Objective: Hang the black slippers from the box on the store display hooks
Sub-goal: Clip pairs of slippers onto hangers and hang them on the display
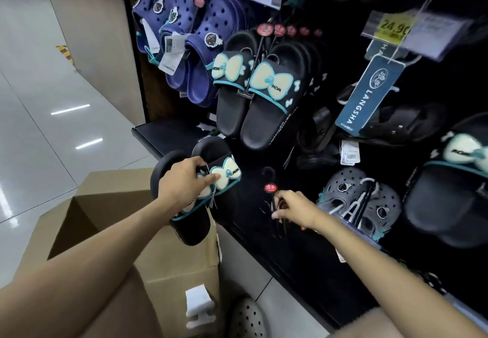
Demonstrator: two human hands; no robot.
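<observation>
My left hand point(184, 179) grips a pair of black slippers point(195, 192) across the straps, fingers curled over the pale bow with teal edging, thumb on the near side. The pair hangs in the air above the open cardboard box point(126, 232), just in front of the dark display panel point(303, 258). Their long axis runs on a slant: the rounded ends point up and away toward the rack, the other ends point down toward the box, the soles turned away from me.

My right hand point(293, 209) reaches to the lower display hook point(274, 200), fingers curled and pinching the thin black wire just under its small red tag point(271, 187). The two hands are near each other but apart.

Above, a matching pair of bow slippers point(258, 92) hangs from a hook, toes pointing down. To its left hang navy clogs point(195, 47) with paper tags. Right of my right hand hang grey clogs point(361, 200), and farther right another black bow slipper point(449, 192). A blue LANGSHA label point(369, 92) dangles beneath a yellow price tag point(394, 31). Glossy floor tiles point(39, 113) stretch off to the left.
</observation>
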